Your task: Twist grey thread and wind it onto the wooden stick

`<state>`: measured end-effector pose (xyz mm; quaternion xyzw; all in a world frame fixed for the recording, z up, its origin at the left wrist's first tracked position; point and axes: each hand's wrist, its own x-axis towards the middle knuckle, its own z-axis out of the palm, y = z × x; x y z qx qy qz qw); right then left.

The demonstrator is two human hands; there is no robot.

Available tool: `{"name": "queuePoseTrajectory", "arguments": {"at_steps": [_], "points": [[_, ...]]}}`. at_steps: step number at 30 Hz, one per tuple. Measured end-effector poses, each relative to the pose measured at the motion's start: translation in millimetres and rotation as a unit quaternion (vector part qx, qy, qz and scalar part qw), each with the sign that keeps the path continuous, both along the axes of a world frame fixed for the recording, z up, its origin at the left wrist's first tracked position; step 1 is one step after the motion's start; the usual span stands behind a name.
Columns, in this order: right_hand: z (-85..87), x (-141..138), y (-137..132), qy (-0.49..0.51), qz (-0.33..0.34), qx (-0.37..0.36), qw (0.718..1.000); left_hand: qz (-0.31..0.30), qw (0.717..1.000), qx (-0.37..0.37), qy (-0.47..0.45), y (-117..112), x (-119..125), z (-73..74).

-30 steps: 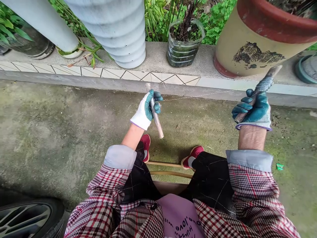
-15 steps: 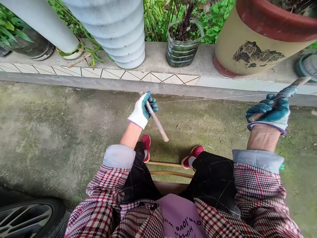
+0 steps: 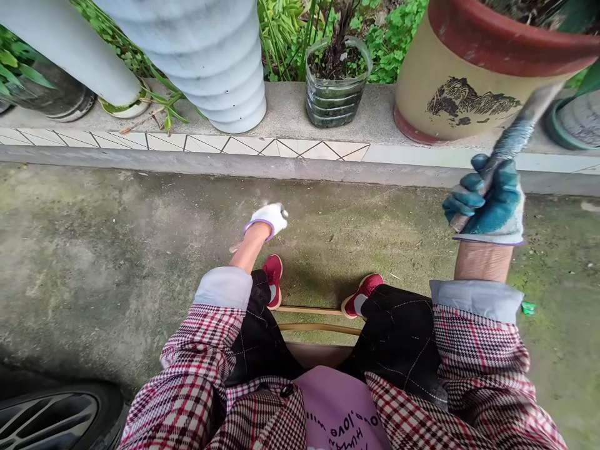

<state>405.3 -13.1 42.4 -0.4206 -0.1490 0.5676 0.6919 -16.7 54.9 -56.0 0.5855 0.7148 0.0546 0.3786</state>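
In the head view my right hand (image 3: 497, 201), in a white glove with a teal palm, is closed round a wooden stick (image 3: 539, 105). Thin wire or thread (image 3: 514, 140) is wound in a silvery band round the stick's middle, just above my fingers. The stick slants up to the right, its far end blurred. My left hand (image 3: 268, 220), gloved alike, is a fist with its white back towards me. A pale end of the second stick (image 3: 235, 248) shows beside the left wrist; the rest is hidden behind hand and forearm. No line between the hands can be made out.
A concrete ledge (image 3: 285, 100) ahead carries a white ribbed pot (image 3: 220, 69), a cut plastic bottle planter (image 3: 335, 103) and a tan pot with red rim (image 3: 450, 69). A car wheel (image 3: 56, 415) is at lower left. Green scrap (image 3: 528, 308) lies on the ground.
My left hand has turned over and dropped slightly, swinging its stick out of sight. My right hand has moved left and tilted its stick more upright. The line between the hands no longer shows.
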Motion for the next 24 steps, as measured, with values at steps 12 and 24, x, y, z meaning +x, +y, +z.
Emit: {"name": "queuePoseTrajectory", "arguments": {"at_steps": [12, 24], "points": [[8.6, -88.1, -7.6, -0.129, 0.180, -0.002, 0.975, -0.172, 0.815, -0.193, -0.520, -49.2, 102.1, 38.3], [4.3, -8.4, 5.7, 0.168, -0.121, 0.015, 0.978, -0.126, 0.806, -0.214, -0.537, -48.5, 65.0, 83.3]]}}
